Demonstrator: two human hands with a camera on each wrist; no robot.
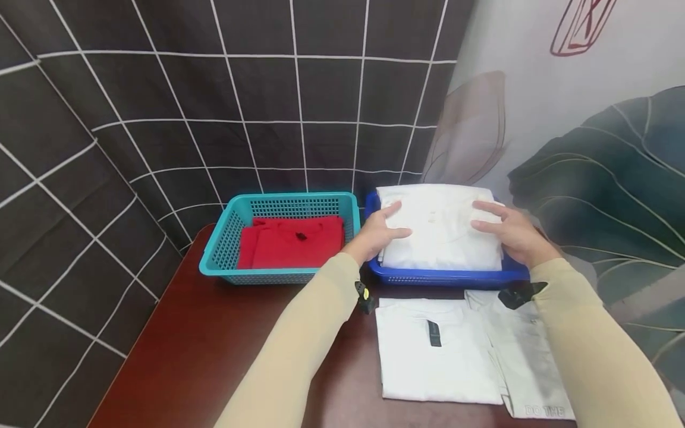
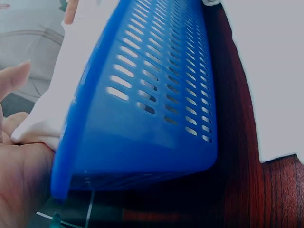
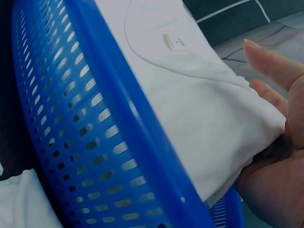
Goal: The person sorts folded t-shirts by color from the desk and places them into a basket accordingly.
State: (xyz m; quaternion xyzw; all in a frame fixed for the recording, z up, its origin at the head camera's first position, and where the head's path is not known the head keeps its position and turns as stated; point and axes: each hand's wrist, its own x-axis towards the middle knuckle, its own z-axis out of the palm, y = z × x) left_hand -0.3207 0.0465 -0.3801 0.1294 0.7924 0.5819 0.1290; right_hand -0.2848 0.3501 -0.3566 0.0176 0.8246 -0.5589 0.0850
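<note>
Folded white T-shirts [image 1: 444, 232] lie in a blue plastic basket [image 1: 455, 277], rising above its rim; the right wrist view shows a neckline label on the top shirt. My left hand [image 1: 376, 235] touches the left side of the white shirts, with its thumb raised in the left wrist view. Opposite it, my right hand [image 1: 516, 235] is against their right side, thumb and fingers spread apart in the right wrist view. Some fingers of both hands are hidden by cloth.
Left of the blue basket stands a teal basket [image 1: 214, 272] holding folded red clothing [image 1: 299, 244]. In front lie a folded white shirt [image 1: 439, 368] with a dark label and a pale grey garment [image 1: 530, 368] with lettering. The brown table [image 1: 225, 351] meets a dark grid-patterned curtain [image 1: 267, 89].
</note>
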